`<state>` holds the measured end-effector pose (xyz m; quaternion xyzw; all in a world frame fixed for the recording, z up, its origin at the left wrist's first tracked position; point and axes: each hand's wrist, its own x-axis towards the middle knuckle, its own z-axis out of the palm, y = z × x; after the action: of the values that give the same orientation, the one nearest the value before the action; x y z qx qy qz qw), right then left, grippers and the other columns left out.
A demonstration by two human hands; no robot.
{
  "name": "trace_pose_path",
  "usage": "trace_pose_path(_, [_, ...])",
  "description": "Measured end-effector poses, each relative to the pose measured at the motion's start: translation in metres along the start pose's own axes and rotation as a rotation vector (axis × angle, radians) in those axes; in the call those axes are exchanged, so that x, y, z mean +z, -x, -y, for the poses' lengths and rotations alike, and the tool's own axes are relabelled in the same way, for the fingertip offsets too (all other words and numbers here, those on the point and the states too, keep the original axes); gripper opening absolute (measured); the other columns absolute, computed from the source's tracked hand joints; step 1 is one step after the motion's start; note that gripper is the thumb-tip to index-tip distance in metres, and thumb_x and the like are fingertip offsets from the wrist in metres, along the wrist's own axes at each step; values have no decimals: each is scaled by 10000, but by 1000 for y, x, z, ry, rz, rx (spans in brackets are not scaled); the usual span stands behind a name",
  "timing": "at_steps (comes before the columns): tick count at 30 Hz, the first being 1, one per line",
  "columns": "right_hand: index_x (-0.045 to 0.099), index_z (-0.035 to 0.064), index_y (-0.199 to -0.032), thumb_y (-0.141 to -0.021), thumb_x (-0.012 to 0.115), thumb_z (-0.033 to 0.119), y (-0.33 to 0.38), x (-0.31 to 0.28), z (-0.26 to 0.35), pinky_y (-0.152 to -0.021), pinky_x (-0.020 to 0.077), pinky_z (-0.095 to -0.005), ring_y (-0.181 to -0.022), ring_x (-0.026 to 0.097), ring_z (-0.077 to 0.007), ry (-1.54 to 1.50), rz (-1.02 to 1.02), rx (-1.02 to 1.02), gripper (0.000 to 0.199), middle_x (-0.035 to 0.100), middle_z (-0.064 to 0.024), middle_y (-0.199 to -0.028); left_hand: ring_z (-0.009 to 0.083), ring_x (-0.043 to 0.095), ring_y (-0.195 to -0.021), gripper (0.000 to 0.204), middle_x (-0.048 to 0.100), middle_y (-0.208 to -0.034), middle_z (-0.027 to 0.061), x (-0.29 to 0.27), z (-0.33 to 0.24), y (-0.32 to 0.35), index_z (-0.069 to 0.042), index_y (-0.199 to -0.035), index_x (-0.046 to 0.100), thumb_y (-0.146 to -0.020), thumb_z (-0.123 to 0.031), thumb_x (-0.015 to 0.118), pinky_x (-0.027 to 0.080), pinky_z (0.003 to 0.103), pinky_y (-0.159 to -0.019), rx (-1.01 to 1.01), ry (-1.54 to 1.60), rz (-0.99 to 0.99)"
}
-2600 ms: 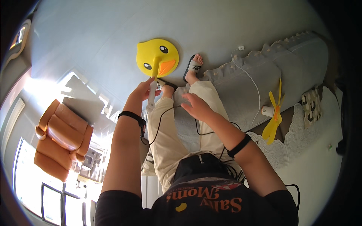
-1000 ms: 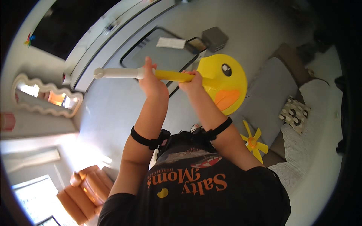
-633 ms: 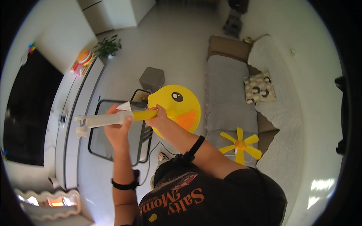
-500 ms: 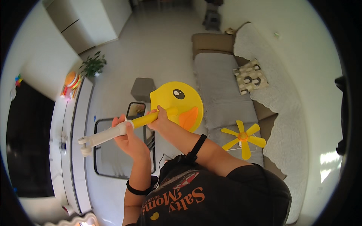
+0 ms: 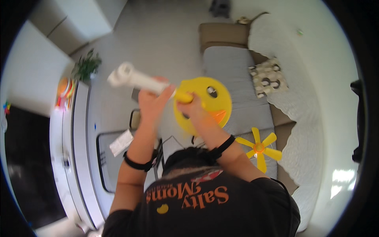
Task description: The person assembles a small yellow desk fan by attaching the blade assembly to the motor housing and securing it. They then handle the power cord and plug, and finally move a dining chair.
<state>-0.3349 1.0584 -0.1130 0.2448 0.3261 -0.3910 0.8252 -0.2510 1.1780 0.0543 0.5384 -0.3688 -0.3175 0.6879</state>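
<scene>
I hold a fan stand up in front of me: a round yellow duck-face base (image 5: 199,89) with an eye and an orange beak, and a pole running out of it. My left hand (image 5: 155,100) is wrapped round the pole near where its white tube (image 5: 144,82) meets the yellow section. Closer to the base, my right hand (image 5: 193,106) grips the yellow section. The white forked end of the tube points to the far left, a little blurred. On the sofa to the right lies a yellow fan blade (image 5: 258,148) with several petals and an orange hub.
A grey-covered sofa (image 5: 229,67) runs along the right, with a patterned cushion (image 5: 268,79). Left of me is a black-rimmed table (image 5: 103,136) bearing a white rectangular item (image 5: 121,143). A white cabinet (image 5: 81,118) stands at the left, beside a potted plant (image 5: 87,65).
The stand has swung so its white end rises toward the far side, and its base has shifted right. Both hands keep their grip. The white item on the table has come into sight.
</scene>
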Motion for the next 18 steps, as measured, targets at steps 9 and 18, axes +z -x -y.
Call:
trace_pose_path(9, [518,151,-910,-1001,299,487,-63,68,72,-933,461,-437,-976,574,-225,175,-128,146,412,597,-27,-890,73,530,-726,185,592,-787,-8,93,60,-96,-66,-805,561,-862,-98,735,423,238,-684,-91,283,-255])
trace_pose_path(18, [476,126,-1234,-1001,240,500,-128,130,55,-1038,397,-466,-1217,503,-286,282,-249,312,500,556,-74,-1229,75,518,-675,199,577,-767,-17,63,93,-184,-68,-774,559,-838,-93,746,429,232,-626,-135,-21,-92])
